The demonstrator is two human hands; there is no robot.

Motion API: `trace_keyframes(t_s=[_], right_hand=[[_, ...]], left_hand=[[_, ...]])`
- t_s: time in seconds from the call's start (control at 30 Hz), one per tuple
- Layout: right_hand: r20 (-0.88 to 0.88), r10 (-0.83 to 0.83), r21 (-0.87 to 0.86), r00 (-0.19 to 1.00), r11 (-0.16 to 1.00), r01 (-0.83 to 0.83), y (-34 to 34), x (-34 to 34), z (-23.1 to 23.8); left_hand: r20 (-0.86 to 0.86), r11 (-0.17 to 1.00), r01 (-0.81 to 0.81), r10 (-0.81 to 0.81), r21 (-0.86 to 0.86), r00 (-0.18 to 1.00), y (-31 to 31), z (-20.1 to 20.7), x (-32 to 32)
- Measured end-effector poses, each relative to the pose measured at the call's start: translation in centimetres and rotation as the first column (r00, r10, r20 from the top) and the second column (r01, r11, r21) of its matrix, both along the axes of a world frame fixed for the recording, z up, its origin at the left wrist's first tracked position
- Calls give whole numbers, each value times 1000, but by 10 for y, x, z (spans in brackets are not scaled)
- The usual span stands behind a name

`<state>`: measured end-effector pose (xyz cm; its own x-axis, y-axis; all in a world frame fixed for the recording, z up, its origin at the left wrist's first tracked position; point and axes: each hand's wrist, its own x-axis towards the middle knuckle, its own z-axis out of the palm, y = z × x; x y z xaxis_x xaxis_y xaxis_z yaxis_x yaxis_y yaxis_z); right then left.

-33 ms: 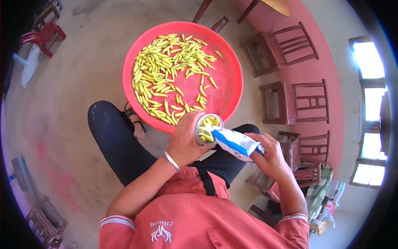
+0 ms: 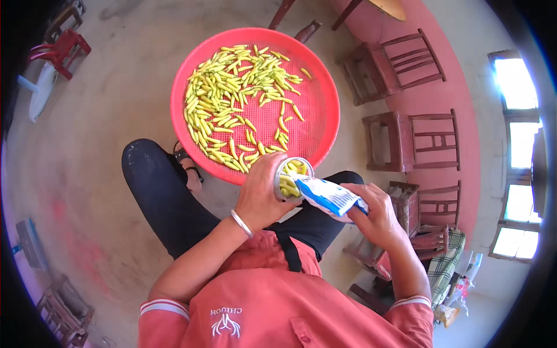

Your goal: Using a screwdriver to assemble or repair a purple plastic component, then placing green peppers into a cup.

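Note:
My left hand (image 2: 259, 191) is wrapped round a clear glass jar (image 2: 282, 196) with its mouth tilted up towards me. Yellow-green chili peppers (image 2: 288, 181) fill much of the jar. From the right, my right hand (image 2: 380, 216) grips a blue and white plastic packet (image 2: 329, 196), its far end tipped down at the jar's mouth. Whether anything is coming out of the packet, I cannot tell. Just beyond the jar is a round red mesh basket (image 2: 318, 124), and many more chili peppers (image 2: 217, 90) lie in it, mostly on its left and far side.
My knees, in dark trousers (image 2: 156, 185), flank the jar. Wooden chairs (image 2: 394, 142) line the pink wall on the right, with a checked cloth (image 2: 445, 267) nearer to me. Far left are a red plastic stool (image 2: 61, 53) and a white object (image 2: 43, 93) on the concrete floor (image 2: 110, 174).
The packet's angle at the jar's mouth differs very slightly. Both hands keep their holds, and the basket and peppers look the same.

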<state>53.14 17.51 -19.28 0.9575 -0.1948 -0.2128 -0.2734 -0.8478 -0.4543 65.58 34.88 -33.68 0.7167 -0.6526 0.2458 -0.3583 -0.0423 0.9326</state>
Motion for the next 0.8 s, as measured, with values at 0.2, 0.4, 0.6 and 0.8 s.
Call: trace_keyframes(t_s=[0.2, 0.4, 0.6, 0.8], right_hand=[[5, -183, 122, 983, 976, 181, -8, -12, -9], [-54, -145, 151, 988, 977, 152, -7, -12, -8], [-28, -21, 74, 999, 997, 23, -3, -5, 0], [41, -30, 7, 999, 1000, 30, -5, -19, -7]], left_hand=[[-11, 1000, -17, 17, -12, 1000, -3, -10, -1], [78, 993, -59, 67, -101, 995, -6, -12, 9], [117, 998, -23, 29, -52, 993, -7, -3, 11], [170, 999, -12, 21, -50, 985, -10, -2, 6]])
